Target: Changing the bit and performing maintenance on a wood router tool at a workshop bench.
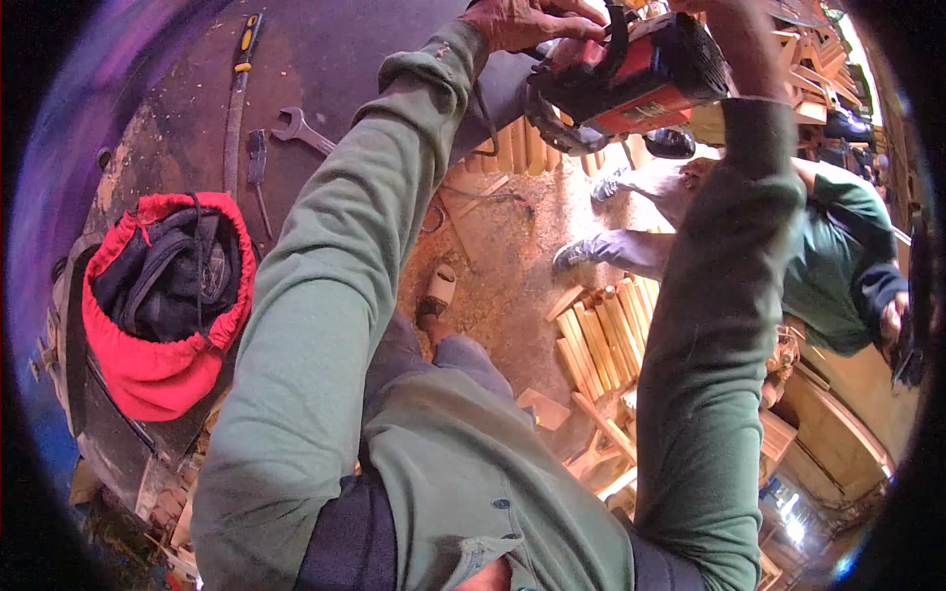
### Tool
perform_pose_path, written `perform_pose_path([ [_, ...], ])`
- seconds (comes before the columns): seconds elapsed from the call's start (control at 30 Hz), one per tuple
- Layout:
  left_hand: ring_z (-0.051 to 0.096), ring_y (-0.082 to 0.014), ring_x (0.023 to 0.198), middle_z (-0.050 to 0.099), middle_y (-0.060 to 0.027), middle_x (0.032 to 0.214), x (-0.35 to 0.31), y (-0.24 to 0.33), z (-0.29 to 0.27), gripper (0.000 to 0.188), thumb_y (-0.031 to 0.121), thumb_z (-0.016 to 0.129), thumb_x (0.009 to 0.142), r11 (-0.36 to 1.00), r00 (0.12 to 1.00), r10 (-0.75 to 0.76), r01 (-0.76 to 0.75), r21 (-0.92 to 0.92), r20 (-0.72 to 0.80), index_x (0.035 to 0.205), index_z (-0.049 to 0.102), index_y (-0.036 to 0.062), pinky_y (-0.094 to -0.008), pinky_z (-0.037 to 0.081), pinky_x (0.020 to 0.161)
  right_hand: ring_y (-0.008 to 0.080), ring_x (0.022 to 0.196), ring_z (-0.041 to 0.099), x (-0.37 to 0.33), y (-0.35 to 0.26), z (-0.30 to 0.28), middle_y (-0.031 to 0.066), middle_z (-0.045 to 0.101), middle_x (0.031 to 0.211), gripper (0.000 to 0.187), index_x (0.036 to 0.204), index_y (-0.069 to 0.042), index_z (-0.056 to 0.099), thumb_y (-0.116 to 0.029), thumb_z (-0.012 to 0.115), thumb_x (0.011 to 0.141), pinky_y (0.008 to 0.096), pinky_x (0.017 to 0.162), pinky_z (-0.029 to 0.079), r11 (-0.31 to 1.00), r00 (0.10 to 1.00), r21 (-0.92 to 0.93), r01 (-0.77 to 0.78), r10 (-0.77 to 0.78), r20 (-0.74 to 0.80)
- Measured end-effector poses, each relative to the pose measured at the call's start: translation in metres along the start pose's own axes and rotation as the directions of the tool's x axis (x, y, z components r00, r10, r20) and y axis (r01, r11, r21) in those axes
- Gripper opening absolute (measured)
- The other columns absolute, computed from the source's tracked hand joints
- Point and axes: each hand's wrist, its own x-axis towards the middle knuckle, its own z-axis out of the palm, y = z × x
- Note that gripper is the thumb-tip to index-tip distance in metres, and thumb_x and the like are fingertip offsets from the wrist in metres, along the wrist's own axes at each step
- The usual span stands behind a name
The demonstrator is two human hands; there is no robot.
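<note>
A bulky red and black power tool (645, 89) is held up at the top of the head view, between my two outstretched arms. My left hand (532, 22) reaches it from the left, fingers bent round a black part on its upper side. The top edge cuts off some of that grip. On the tool's other side is my right hand (739, 39), smeared by motion, with its fingers out of the picture. A dark cord (483, 118) hangs near the tool's left end. The exact kind of tool does not show.
On the dark worktable (325, 59) at left lie a long file (236, 118), an open-ended wrench (303, 130) and a red drawstring bag (158, 364). Wooden slats (611, 335) are stacked on the dusty floor. Another person (838, 261) is at right.
</note>
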Motion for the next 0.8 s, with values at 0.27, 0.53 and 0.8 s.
perform_pose_path([
  [0.27,0.065,-0.0089,0.101,0.072,0.0008,0.11,-0.007,-0.021,-0.019,0.027,0.022,0.067,0.101,0.941,0.991,0.033,0.012,0.34,-0.128,0.122,0.072,0.0058,-0.026,0.052,0.089,0.0261,0.073,0.06,-0.009,-0.04,0.02,0.0142,0.063,0.076,0.041,0.084,0.001,0.061,-0.026,0.039,0.106,0.0391,0.071,0.049,0.982,0.993,0.149,-0.113,0.109,0.033],
  [0.53,0.066,-0.0158,0.112,0.072,-0.0055,0.118,-0.011,-0.003,0.003,0.022,0.015,0.072,0.095,0.944,0.97,0.113,-0.038,0.327,-0.213,0.115,0.075,0.0053,-0.0298,0.052,0.1,0.0249,0.083,0.065,-0.004,-0.012,0.019,0.0145,0.07,0.089,0.046,0.095,0.0,0.068,-0.038,0.044,0.105,0.0381,0.079,0.05,0.993,0.987,-0.025,-0.115,0.117,0.109],
  [0.8,0.065,-0.0159,0.113,0.07,-0.0055,0.123,-0.021,0.005,0.018,0.027,0.016,0.059,0.102,0.966,0.921,-0.064,0.154,0.208,-0.385,0.123,0.072,0.0066,-0.029,0.051,0.099,0.0313,0.089,0.068,-0.009,-0.017,0.022,0.0129,0.072,0.086,0.052,0.086,-0.004,0.072,-0.043,0.042,0.103,0.0423,0.087,0.047,0.967,0.964,0.052,-0.249,0.242,0.107],
])
